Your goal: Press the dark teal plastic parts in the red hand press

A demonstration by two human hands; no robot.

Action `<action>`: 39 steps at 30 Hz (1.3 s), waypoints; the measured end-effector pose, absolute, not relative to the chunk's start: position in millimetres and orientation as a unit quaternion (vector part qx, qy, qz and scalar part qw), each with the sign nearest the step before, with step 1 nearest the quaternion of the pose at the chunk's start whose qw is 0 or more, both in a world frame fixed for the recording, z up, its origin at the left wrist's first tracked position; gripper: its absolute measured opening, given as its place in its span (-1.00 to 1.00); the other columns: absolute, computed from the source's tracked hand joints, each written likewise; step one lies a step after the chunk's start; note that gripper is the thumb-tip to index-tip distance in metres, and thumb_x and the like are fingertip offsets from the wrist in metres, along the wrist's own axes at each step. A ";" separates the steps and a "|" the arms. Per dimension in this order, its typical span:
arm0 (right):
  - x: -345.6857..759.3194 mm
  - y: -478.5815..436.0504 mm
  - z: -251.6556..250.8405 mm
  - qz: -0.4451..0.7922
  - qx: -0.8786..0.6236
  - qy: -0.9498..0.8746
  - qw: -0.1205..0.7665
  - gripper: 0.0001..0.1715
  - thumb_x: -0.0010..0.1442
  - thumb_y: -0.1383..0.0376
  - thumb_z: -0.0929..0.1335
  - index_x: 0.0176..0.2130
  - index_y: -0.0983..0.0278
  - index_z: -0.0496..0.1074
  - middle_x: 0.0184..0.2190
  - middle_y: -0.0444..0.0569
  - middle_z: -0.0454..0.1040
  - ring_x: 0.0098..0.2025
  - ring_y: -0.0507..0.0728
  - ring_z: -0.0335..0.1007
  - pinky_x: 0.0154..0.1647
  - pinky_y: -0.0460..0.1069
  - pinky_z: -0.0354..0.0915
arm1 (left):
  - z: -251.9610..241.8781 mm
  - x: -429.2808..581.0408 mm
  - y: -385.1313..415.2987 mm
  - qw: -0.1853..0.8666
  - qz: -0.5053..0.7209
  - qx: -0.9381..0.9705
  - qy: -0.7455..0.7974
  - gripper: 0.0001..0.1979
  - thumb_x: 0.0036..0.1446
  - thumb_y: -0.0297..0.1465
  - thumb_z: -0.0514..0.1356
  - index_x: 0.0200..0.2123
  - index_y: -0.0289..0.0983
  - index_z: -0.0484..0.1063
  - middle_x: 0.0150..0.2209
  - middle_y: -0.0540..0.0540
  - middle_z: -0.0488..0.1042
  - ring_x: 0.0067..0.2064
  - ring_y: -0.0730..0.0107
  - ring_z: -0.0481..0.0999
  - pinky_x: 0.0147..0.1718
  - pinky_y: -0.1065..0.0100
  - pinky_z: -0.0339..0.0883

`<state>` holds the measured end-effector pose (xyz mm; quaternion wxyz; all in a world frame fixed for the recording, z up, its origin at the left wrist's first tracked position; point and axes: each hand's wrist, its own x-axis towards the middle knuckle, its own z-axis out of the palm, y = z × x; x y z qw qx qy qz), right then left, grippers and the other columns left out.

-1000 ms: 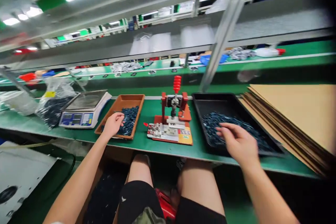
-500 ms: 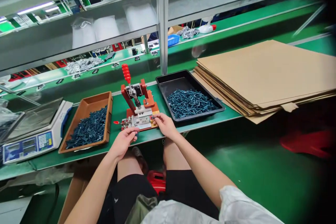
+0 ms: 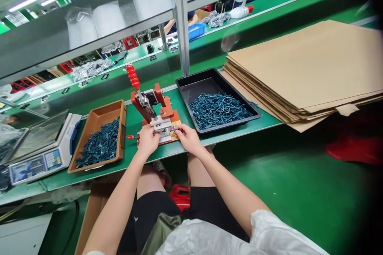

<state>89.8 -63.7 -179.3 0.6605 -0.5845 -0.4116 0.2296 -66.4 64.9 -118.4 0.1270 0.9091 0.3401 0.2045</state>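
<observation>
Head view: left hand [image 3: 148, 140] and right hand [image 3: 186, 138] had converged on the red-handled metal press [image 3: 153, 108], fingers curled shut (contents hidden) at its base.

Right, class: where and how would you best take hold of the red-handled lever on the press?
Probably the ribbed red handle at the lever's top, wrapped from the left: it leans up-left, its ridges give purchase, and it stands clear of the press base.

A scale [image 3: 42, 147] sits at the left end of the green desk [image 3: 227, 135], with a brown tray [image 3: 104, 113] of dark small parts beside it. Farther right, a black tray [image 3: 200, 85] of dark parts lies just beside stacked cardboard sheets [image 3: 305, 63].
</observation>
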 end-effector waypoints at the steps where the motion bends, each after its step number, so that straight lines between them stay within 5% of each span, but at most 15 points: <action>1: 89.7 -64.4 -178.4 0.225 -0.589 -0.415 0.657 -0.80 0.26 0.20 0.33 -0.19 0.21 0.51 -0.26 -0.03 0.60 -0.28 0.13 0.54 -0.20 0.02 0.45 | -118.8 -63.5 65.0 0.125 0.195 0.911 0.340 -0.76 0.18 -0.39 0.16 -0.24 -0.28 0.65 -0.11 -0.27 0.62 0.02 -0.05 0.55 0.05 0.01 0.42; 10: 91.4 -60.4 -182.7 0.230 -0.608 -0.409 0.640 -0.78 0.25 0.22 0.35 -0.12 0.22 0.52 -0.31 -0.05 0.59 -0.31 0.13 0.54 -0.22 0.01 0.46 | -106.0 -52.6 70.0 0.123 0.099 0.906 0.394 -0.70 0.15 -0.38 0.21 -0.09 -0.20 0.66 0.00 -0.20 0.63 0.08 -0.11 0.57 0.05 0.06 0.46; 17: 92.1 -34.4 -164.1 0.147 -0.626 -0.547 0.536 -0.86 0.22 0.36 0.40 -0.23 0.23 0.60 -0.16 0.03 0.58 -0.07 0.19 0.51 0.06 0.09 0.41 | -105.1 -67.1 76.5 0.147 0.073 0.940 0.299 -0.56 -0.01 -0.28 0.41 -0.01 -0.20 0.62 0.07 -0.17 0.59 0.13 -0.02 0.52 0.15 0.10 0.40; 21: 88.0 -20.6 -159.2 0.173 -0.604 -0.569 0.531 -0.67 0.19 0.44 0.38 -0.09 0.20 0.62 -0.01 0.02 0.58 0.03 0.20 0.52 0.15 0.11 0.40 | -109.2 -68.6 78.2 0.145 0.084 0.937 0.307 -0.67 0.01 -0.30 0.40 -0.10 -0.21 0.64 0.00 -0.17 0.60 0.08 -0.02 0.55 0.12 0.09 0.41; 28: 83.7 -24.9 -165.4 0.157 -0.614 -0.559 0.534 -0.80 0.21 0.39 0.41 -0.19 0.19 0.64 -0.05 0.02 0.62 0.02 0.21 0.53 0.15 0.14 0.40 | -118.5 -69.8 76.9 0.149 0.119 0.936 0.296 -0.75 0.02 -0.31 0.39 -0.19 -0.21 0.67 -0.05 -0.19 0.61 0.05 -0.05 0.54 0.09 0.04 0.41; 39: 86.7 -21.6 -166.2 0.147 -0.600 -0.583 0.528 -0.72 0.21 0.42 0.36 -0.14 0.23 0.64 -0.01 0.07 0.58 0.05 0.24 0.51 0.18 0.16 0.39 | -123.2 -73.5 68.1 0.113 0.133 0.944 0.281 -0.80 0.14 -0.32 0.31 -0.19 -0.24 0.66 -0.06 -0.25 0.55 0.08 -0.07 0.49 0.14 -0.05 0.34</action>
